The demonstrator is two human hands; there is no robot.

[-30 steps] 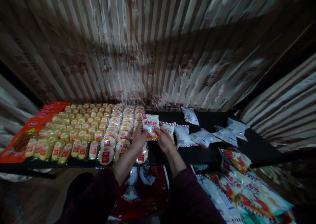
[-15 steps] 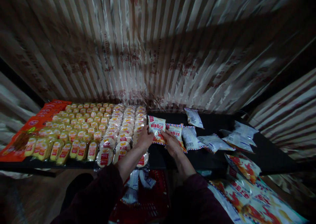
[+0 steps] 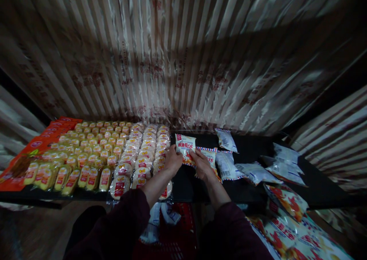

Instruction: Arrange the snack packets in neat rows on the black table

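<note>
Between my hands, a white snack bag (image 3: 185,144) with red lettering stands tilted up over the black shelf. My left hand (image 3: 173,160) grips its left edge, fingers mostly behind it. My right hand (image 3: 201,163) pinches its lower right side with the thumb in front. Just right of it, partly behind my right hand, a second snack bag (image 3: 211,156) of the same print lies face up. Farther right are silvery bags lying back side up, the nearest silvery bag (image 3: 226,164) touching that second bag. Left of my hands run rows of round wrapped crackers (image 3: 143,163).
Yellow wrapped cakes (image 3: 94,149) fill the shelf's left part, beside an orange package (image 3: 37,147). Large printed bags (image 3: 298,229) sit at the lower right. Below the black shelf (image 3: 189,187), a red crate (image 3: 177,239) holds silvery packets. A striped sheet (image 3: 183,61) hangs behind.
The view has shifted slightly, moving the shelf's right-hand items right and down. Both hands keep hold of the same snack bag, which now sits slightly farther right in the picture.
</note>
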